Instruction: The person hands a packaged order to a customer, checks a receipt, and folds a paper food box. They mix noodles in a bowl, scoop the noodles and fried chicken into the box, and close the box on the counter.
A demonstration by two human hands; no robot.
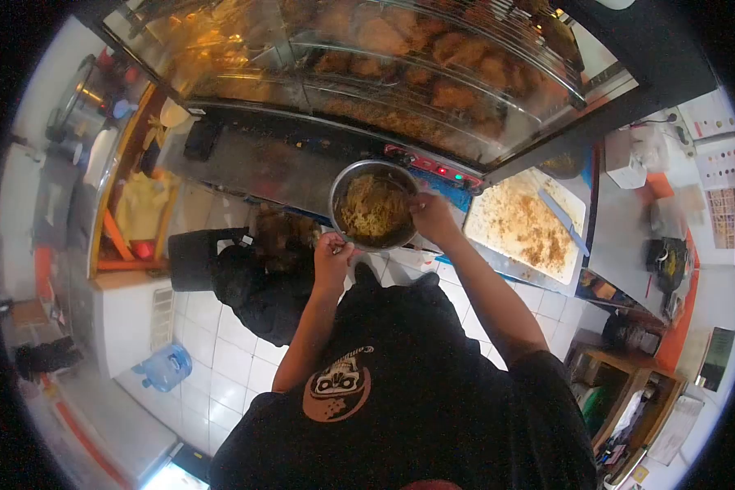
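A round metal bowl with yellowish noodles in it is in front of me, at the near edge of the metal counter. My left hand is closed at the bowl's lower left rim, with its fingers curled against the edge. On the opposite side, my right hand is closed over the right rim, fingers reaching just inside. Whatever sits within that right grip is hidden, and I cannot tell whether it is the rim or a utensil.
Behind the counter stands a glass display case with browned food inside. On the right lie a crumb-covered white cutting board and a knife. A black bag is at left, and a water bottle lies on the floor.
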